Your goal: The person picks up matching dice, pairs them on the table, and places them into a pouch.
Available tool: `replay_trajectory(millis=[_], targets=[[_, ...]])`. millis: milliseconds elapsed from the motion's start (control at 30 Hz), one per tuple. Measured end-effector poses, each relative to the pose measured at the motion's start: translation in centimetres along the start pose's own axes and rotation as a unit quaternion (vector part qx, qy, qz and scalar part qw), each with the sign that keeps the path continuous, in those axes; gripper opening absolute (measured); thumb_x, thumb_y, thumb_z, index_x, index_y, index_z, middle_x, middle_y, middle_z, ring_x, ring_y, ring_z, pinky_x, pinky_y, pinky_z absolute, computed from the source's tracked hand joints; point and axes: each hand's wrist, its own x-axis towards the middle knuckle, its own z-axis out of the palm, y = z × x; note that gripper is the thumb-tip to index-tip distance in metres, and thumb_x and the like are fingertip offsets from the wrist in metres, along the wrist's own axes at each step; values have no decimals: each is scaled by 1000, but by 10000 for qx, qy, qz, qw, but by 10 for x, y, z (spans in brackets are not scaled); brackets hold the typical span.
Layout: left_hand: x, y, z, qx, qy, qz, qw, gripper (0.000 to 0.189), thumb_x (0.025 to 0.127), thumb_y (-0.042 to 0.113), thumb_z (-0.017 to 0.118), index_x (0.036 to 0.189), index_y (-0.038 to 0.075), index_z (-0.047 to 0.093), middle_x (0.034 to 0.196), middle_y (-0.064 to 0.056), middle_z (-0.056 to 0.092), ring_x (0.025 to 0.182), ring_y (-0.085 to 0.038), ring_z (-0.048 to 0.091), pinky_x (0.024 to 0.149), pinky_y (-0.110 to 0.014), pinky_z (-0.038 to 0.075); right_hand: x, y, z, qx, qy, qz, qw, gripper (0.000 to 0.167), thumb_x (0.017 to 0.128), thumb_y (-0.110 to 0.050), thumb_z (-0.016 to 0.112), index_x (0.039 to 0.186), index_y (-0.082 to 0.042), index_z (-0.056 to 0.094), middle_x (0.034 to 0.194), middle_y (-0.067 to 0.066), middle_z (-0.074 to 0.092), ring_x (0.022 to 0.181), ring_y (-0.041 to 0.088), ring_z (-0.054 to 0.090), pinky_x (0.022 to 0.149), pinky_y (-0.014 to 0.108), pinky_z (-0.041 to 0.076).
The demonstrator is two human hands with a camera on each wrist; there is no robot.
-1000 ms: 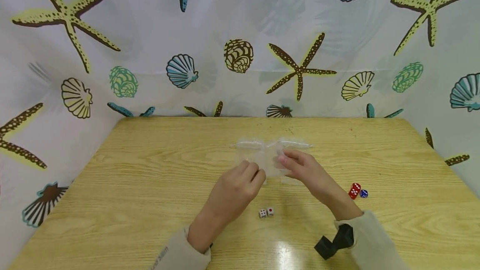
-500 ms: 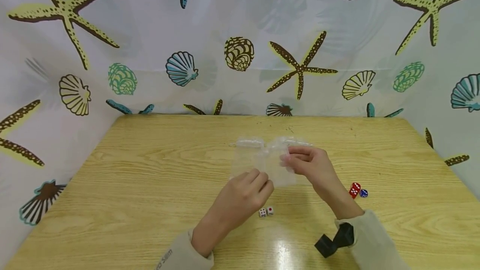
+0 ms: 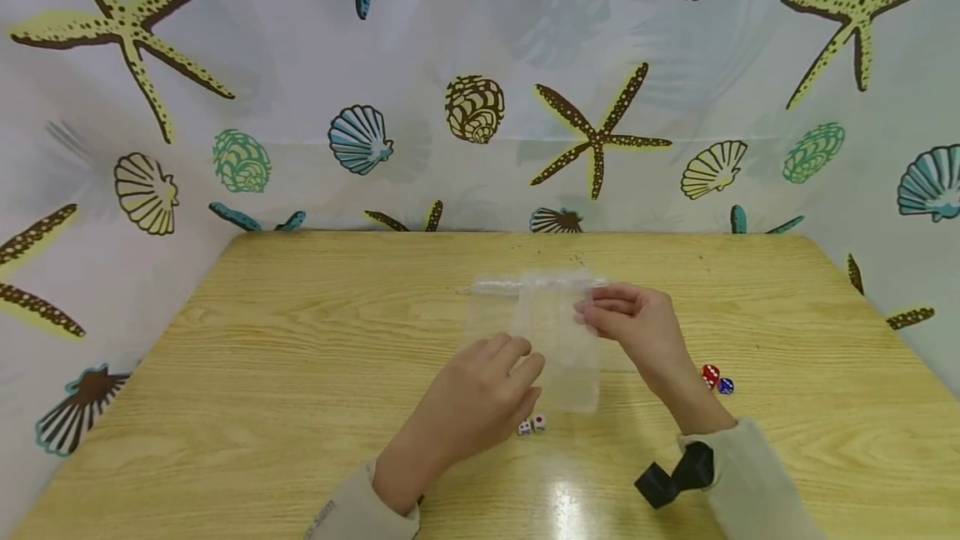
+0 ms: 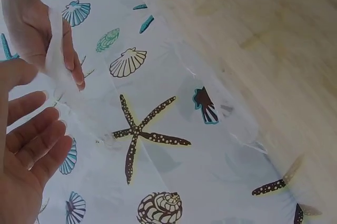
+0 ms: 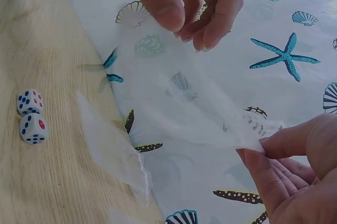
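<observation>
In the head view my right hand [image 3: 637,327] pinches the upper right edge of a clear plastic bag [image 3: 573,382], which hangs down over the table. The right wrist view shows the bag [image 5: 179,103] stretched out flat, its corner between my right thumb and fingertips. My left hand [image 3: 480,394] is close to the bag's left side. Its fingers are loosely bent, and in the left wrist view a gap shows between the thumb and fingers of this left hand [image 4: 31,145]. Whether it touches the film is hard to tell. Two white dice [image 3: 532,424] lie beside it, partly covered.
Another clear plastic bag [image 3: 487,311] lies flat behind my left hand, with a crumpled strip along its far edge. Red dice or a die [image 3: 710,373] and a blue die [image 3: 725,386] sit right of my right wrist. A shell-patterned cloth [image 3: 420,165] borders the wooden table [image 3: 300,340].
My right hand has moved slightly right, drawing the bag with it. The bag now hangs lower and more spread out. My left hand has shifted a little right and its fingers have loosened.
</observation>
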Motion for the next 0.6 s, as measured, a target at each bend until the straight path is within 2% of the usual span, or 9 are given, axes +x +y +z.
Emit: replay_trajectory(millis=[100, 167, 233, 300, 367, 400, 500, 600], targets=[[-2, -7, -1, -481, 49, -398, 9980, 25, 79, 22, 75, 98, 8, 67, 96, -5, 63, 84, -17, 62, 70, -25, 54, 0, -1, -1, 85, 7, -62, 9999, 34, 90, -5, 62, 118, 13, 56, 95, 2, 73, 83, 2, 69, 75, 20, 56], [-3, -12, 0, -844, 165, -780, 9932, 24, 80, 19, 74, 100, 7, 66, 97, -6, 63, 85, -18, 62, 68, -25, 54, 0, -2, -1, 112, 4, -93, 9999, 34, 90, -4, 63, 119, 13, 55, 94, 1, 73, 83, 3, 69, 75, 20, 56], [-6, -17, 1, -1330, 301, -1293, 9822, 23, 82, 15, 73, 101, 6, 65, 99, -7, 62, 87, -19, 61, 68, -27, 54, -2, -2, 0, 106, -8, -96, 9999, 34, 90, -5, 63, 119, 12, 56, 93, -1, 73, 83, 4, 69, 75, 20, 56], [-8, -20, 4, -1922, 425, -1881, 9622, 23, 83, 11, 71, 104, 4, 63, 100, -8, 61, 88, -20, 60, 69, -29, 54, -3, -3, 1, 93, -31, -88, 9999, 34, 89, -5, 64, 119, 11, 57, 92, -3, 73, 83, 4, 69, 75, 20, 56], [-10, -23, 6, -2562, 541, -2482, 9326, 24, 85, 9, 69, 107, 3, 61, 102, -10, 60, 89, -22, 59, 72, -31, 55, -5, -5, 3, 90, -61, -77, 9999, 34, 89, -5, 64, 118, 11, 57, 91, -4, 72, 84, 5, 69, 75, 21, 56], [-10, -24, 7, -2918, 585, -2785, 9131, 26, 86, 8, 68, 110, 2, 60, 104, -11, 60, 90, -23, 59, 74, -33, 55, -6, -5, 4, 96, -75, -75, 9999, 33, 89, -5, 64, 118, 10, 58, 91, -4, 72, 84, 6, 69, 75, 22, 56], [-11, -28, 8, -3814, 660, -3645, 8470, 31, 88, 8, 66, 117, 0, 55, 109, -13, 59, 94, -25, 59, 78, -36, 55, -9, -8, 9, 123, -136, -114, 9998, 31, 89, -4, 64, 116, 10, 58, 92, -1, 73, 84, 6, 70, 75, 22, 56], [-10, -31, 7, -4554, 616, -4293, 7775, 36, 91, 9, 63, 124, 1, 51, 115, -14, 56, 100, -25, 57, 84, -35, 53, -12, -11, 13, 166, -214, -98, 9996, 31, 89, -2, 63, 116, 11, 58, 95, 4, 73, 83, 6, 70, 76, 23, 57]])
